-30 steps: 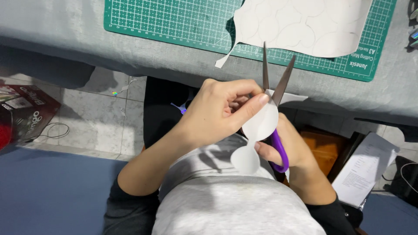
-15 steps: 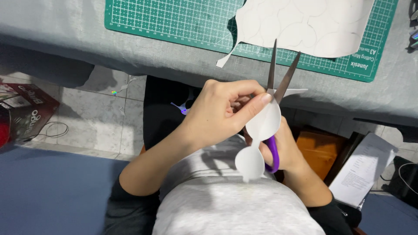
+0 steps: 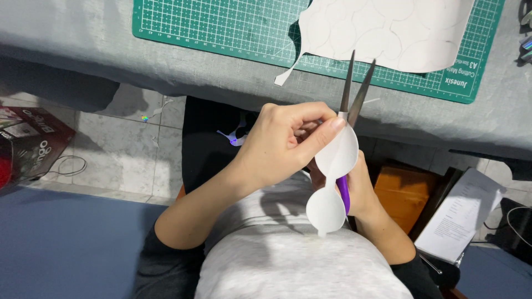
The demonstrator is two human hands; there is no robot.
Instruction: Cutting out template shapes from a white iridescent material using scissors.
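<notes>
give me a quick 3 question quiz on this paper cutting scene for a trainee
1. True or false: the purple-handled metal scissors have their blades parted.
2. Which hand pinches the white double-lobed paper cutout? A) left hand B) right hand C) neither
3. Fill in: the large white paper sheet with pencilled curves lies on the ____ gridded cutting mat.

Key: 1 true; 2 A; 3 green
</notes>
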